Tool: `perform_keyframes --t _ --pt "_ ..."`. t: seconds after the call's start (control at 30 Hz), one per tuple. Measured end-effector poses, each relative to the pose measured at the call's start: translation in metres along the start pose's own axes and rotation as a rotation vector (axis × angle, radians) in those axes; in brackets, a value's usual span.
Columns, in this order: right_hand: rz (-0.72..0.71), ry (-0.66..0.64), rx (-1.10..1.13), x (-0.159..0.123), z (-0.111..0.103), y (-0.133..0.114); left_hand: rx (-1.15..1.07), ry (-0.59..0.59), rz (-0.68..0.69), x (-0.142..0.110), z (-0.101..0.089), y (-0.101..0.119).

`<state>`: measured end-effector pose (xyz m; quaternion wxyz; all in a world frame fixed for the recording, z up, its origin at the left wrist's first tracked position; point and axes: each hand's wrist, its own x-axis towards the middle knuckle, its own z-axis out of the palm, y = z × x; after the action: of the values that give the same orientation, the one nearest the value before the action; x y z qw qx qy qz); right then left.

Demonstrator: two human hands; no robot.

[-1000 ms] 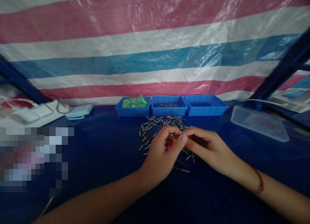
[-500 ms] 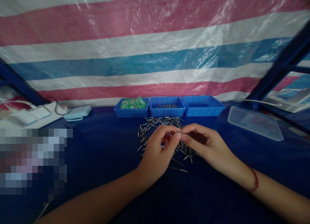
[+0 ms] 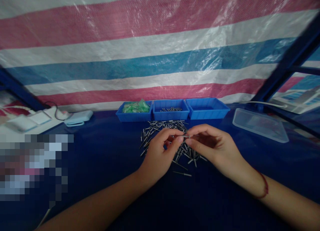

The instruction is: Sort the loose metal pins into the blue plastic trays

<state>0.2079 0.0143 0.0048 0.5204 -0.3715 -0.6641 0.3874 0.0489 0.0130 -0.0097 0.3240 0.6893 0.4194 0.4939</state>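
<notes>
My left hand (image 3: 160,152) pinches a thin metal blind rivet (image 3: 185,136) between thumb and index finger. At the rivet's right end are the thumb and index fingertips of my right hand (image 3: 216,144), closed loosely around it. Both hands are raised over a loose pile of blind rivets (image 3: 178,124) on the dark blue table (image 3: 100,151), partly hiding it. One single rivet (image 3: 182,173) lies apart, nearer to me, below the pile.
Behind the pile stand three blue bins: the left bin (image 3: 133,117) holds a green plastic bag (image 3: 136,106), the middle bin (image 3: 170,116) some rivets, the right bin (image 3: 208,113) nothing visible. A clear plastic lid (image 3: 260,125) lies right; a light-blue case (image 3: 78,118) and power strip (image 3: 45,119) left.
The view has shifted slightly. My fingertips have drawn a little apart, and more of the rivet shows between my hands.
</notes>
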Motion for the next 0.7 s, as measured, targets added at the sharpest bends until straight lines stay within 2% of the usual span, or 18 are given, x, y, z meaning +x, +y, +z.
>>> perform_keyframes --t 0.17,0.4,0.47,0.53,0.6,0.7 --pt "-0.033 -0.017 -0.001 0.0 -0.001 -0.005 0.04 -0.057 0.082 -0.001 0.0 0.0" --pt "-0.082 -0.025 -0.173 -0.004 -0.003 -0.006 0.17 -0.115 0.188 0.003 -0.006 0.004" --pt "-0.124 0.017 -0.258 -0.001 -0.004 -0.004 0.224 -0.059 0.193 0.011 -0.013 0.003" --pt "-0.196 0.096 -0.35 0.007 -0.005 -0.003 0.268 0.055 0.153 0.023 -0.025 -0.001" --pt "-0.255 0.173 -0.428 0.022 -0.005 -0.004 0.313 0.169 0.108 0.036 -0.039 -0.011" --pt "-0.308 0.227 -0.544 0.056 -0.001 -0.002 0.403 0.243 0.086 0.05 -0.06 -0.029"
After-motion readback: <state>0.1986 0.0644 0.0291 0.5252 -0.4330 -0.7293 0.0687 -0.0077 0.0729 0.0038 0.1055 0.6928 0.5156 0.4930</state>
